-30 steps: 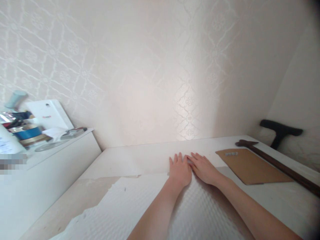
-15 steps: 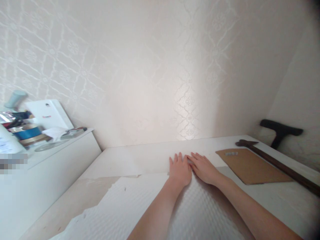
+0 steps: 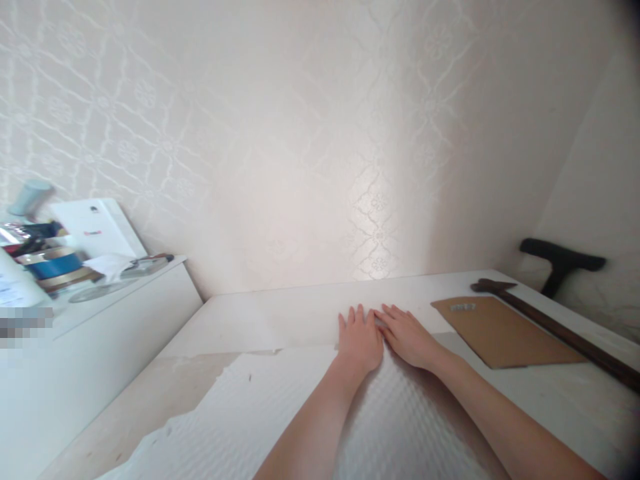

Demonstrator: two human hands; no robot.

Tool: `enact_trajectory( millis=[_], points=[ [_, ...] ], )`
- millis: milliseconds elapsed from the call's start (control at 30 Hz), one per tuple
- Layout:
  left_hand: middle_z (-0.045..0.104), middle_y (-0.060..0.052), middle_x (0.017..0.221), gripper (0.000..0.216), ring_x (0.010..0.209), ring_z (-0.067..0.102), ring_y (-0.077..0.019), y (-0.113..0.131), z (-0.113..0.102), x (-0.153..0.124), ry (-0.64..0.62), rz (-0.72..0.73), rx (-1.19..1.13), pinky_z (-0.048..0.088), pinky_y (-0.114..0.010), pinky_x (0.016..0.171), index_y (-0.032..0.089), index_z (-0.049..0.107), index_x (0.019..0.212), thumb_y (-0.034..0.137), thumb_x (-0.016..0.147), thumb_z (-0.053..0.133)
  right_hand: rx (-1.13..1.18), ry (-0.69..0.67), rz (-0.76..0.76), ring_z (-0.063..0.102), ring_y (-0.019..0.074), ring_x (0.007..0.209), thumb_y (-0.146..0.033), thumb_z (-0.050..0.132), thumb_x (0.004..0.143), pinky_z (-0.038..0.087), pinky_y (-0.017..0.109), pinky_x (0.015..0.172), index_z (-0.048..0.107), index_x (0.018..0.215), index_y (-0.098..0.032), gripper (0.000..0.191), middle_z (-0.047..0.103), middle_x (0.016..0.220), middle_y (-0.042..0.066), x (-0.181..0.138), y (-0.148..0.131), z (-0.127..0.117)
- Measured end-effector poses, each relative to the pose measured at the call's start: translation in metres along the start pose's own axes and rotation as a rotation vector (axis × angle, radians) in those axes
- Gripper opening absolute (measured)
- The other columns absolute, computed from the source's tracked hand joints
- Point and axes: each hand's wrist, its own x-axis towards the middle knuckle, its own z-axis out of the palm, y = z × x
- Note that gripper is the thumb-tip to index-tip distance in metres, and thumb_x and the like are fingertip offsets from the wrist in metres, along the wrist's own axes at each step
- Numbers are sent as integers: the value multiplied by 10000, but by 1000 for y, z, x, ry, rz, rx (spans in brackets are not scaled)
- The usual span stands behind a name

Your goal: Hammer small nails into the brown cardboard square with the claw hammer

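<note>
A white quilted-textured sheet (image 3: pixel 225 413) with a torn, uneven left edge covers the front of the white surface. My left hand (image 3: pixel 360 339) lies palm down at its far edge, fingers stretched out and slightly spread. Beside it, my right hand (image 3: pixel 407 337) rests in the same way, its fingers pointing forward and left. The two hands meet around the thumbs and index fingers. Between the forearms the sheet appears raised; what lies under the palms is hidden.
To the right lie a brown cardboard piece (image 3: pixel 505 333) and a long dark-handled hammer (image 3: pixel 565 333). A black T-shaped handle (image 3: pixel 563 257) stands behind them. On the left cabinet (image 3: pixel 125 333) are a blue tape roll (image 3: pixel 53 265), a white box (image 3: pixel 97 227) and other items. Patterned wallpaper (image 3: pixel 300 147) rises behind.
</note>
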Motion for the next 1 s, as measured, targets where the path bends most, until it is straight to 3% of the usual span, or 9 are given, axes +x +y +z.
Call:
enact_trajectory(
  millis=[1000],
  points=[
    [286,-155,1515,535,1402,242,-318,0,-2,0,-17,-5,-6,195,-545,1129,123,350,1430,313,948,214,-1,0,-4,298,305,1370,-324,237,942,262,522,1087,436,1401,-127,538,350,1480,171,0,0,0]
  ],
)
